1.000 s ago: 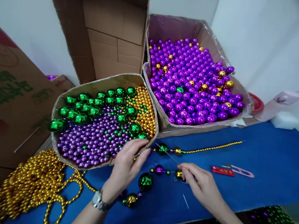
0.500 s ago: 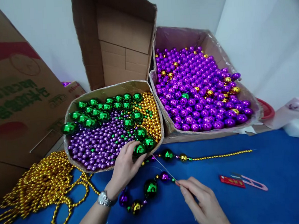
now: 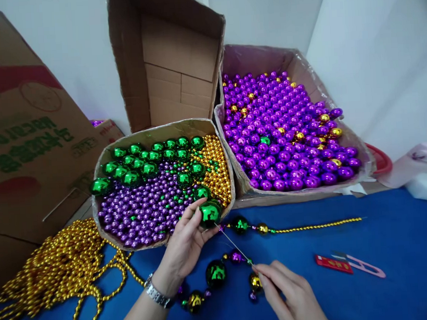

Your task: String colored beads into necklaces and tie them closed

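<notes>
The right hand is nearest, low in the view, its fingertips pinched on the near end of a thin needle that slants up and left. Just left of it a strand of green, gold and purple beads curves over the blue table. The left hand, a watch on its wrist, grips a large green bead between thumb and fingers, right at the needle's far tip and over the front rim of the near box. That box holds green, purple and gold beads. A gold pile of strung beads lies to the left, a clipper to the right. Farther back sits a box of purple beads.
</notes>
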`<state>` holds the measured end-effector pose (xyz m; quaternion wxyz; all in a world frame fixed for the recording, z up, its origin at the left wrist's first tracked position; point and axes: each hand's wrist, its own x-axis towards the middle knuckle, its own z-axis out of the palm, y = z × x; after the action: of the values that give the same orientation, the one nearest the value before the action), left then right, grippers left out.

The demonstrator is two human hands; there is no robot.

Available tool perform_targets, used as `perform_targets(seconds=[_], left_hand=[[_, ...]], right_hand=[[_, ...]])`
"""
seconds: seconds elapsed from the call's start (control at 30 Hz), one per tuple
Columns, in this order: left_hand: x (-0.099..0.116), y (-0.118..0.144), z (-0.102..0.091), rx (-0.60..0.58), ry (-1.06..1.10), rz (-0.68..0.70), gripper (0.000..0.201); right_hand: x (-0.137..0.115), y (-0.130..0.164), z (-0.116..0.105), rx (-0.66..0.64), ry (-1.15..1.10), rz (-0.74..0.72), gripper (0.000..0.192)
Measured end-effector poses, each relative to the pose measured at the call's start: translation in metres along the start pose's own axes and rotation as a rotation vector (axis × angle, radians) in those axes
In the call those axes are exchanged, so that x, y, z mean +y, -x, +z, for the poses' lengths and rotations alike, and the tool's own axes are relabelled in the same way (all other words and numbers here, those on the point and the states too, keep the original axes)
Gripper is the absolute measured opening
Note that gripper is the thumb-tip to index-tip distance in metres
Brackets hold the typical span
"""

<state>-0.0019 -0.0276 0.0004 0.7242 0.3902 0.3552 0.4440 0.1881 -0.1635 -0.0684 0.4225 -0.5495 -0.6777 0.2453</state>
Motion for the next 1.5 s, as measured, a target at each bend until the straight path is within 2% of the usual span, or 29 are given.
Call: perform_targets(seconds=[0.2, 0.37, 0.63, 0.77, 0.87, 0.93, 1.0, 1.07, 1.13, 1.23, 1.33, 1.4, 1.5], left_hand=[[-0.005, 0.002, 0.001, 0.002, -0.114, 0.066, 0.035], [-0.017, 0.010, 0.008, -0.012, -0.375, 0.209, 0.057], [-0.038, 0.017, 0.014, -0.034, -0.343, 0.144, 0.069], [-0.046, 0.025, 0.015, -0.130, -0.376, 0.083, 0.073], [-0.041, 0.026, 0.012, -0.165, -0.420, 0.112, 0.068], [-0.030, 0.020, 0.004, -0.086, -0.483, 0.170, 0.053], [-0.017, 0.010, -0.008, 0.040, -0.595, 0.235, 0.038], [-0.005, -0.001, -0.021, 0.144, -0.744, 0.315, 0.030], [0.003, -0.010, -0.031, 0.184, -0.904, 0.399, 0.026], [0.006, -0.021, -0.033, 0.142, -1.121, 0.520, 0.021], [0.005, -0.037, -0.021, 0.027, -1.371, 0.622, 0.023], [0.004, -0.055, -0.009, -0.054, -1.557, 0.632, 0.025], [0.002, -0.091, 0.004, -0.108, -1.643, 0.580, 0.018]], right_hand=[[0.002, 0.000, 0.001, 0.001, 0.018, -0.029, 0.026], [0.003, -0.004, 0.006, 0.032, 0.077, -0.007, 0.024], [0.004, -0.002, 0.007, 0.020, 0.054, 0.023, 0.021], [0.006, -0.002, 0.007, 0.021, 0.059, 0.014, 0.021], [0.007, -0.003, 0.004, 0.049, 0.069, 0.024, 0.020], [0.007, -0.002, -0.001, 0.065, 0.086, 0.037, 0.020], [0.008, -0.001, -0.004, 0.070, 0.101, 0.048, 0.019], [0.008, 0.001, -0.006, 0.069, 0.100, 0.056, 0.019], [0.009, 0.002, -0.006, 0.072, 0.091, 0.063, 0.019], [0.009, 0.002, -0.004, 0.075, 0.077, 0.070, 0.019], [0.010, 0.001, -0.003, 0.092, 0.072, 0.070, 0.019], [0.010, -0.001, -0.003, 0.110, 0.080, 0.060, 0.019], [0.010, -0.001, -0.004, 0.132, 0.096, 0.050, 0.018]])
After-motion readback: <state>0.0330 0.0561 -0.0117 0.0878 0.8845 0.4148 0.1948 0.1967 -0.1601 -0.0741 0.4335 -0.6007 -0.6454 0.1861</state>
